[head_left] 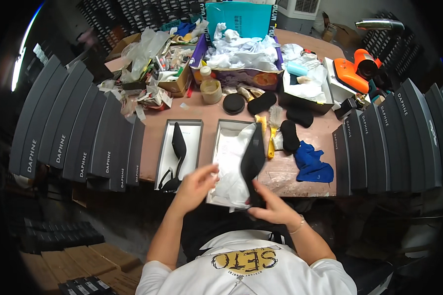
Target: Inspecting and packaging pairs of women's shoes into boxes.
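Note:
My right hand (268,204) grips a black pointed-toe shoe (253,157) by its heel end, holding it over the right side of an open shoebox (214,184). White tissue paper (231,172) lies loose inside that box. My left hand (199,186) hovers at the box's left edge, fingers apart and slightly curled, with nothing in it. To the left, another black high-heeled shoe (178,142) with a strap rests in a shallow white-lined tray with a dark rim (199,132). The heel of the shoe in my right hand is mostly hidden.
Grey shoeboxes stand in rows at left (83,132) and right (384,137). A yellow-handled brush (271,142), black pads (290,136) and a blue cloth (314,162) lie right of the box. Behind are a bottle (210,88), a paper-filled purple box (241,76) and an orange device (352,73).

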{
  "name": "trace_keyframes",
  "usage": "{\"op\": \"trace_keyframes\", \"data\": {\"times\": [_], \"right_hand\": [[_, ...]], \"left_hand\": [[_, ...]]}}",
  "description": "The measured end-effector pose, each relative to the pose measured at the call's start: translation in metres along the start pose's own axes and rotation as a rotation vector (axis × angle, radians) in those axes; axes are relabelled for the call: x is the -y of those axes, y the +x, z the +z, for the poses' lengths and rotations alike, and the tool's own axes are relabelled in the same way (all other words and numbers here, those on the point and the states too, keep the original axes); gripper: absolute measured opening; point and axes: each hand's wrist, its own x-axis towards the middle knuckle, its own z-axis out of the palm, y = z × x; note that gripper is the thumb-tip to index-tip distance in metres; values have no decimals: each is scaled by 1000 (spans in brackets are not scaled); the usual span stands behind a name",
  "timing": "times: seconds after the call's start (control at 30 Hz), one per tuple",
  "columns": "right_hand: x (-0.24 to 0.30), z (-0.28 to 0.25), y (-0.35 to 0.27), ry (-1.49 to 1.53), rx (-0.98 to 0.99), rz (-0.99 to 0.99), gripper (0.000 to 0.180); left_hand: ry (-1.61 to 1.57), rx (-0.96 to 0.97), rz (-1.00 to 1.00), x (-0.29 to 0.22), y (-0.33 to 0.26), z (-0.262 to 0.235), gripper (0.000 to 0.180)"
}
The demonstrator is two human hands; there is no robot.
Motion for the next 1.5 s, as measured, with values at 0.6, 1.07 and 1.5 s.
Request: {"op": "trace_keyframes", "data": {"times": [0.6, 1.07, 1.5], "right_hand": [[1, -38, -38, 436, -316, 103, 64], [28, -31, -46, 531, -203, 21, 68], [114, -32, -46, 744, 180, 324, 73]], "left_hand": [[529, -63, 353, -24, 90, 9, 18], [370, -325, 399, -36, 48, 19, 18], [183, -14, 568, -122, 19, 31, 27]]}}
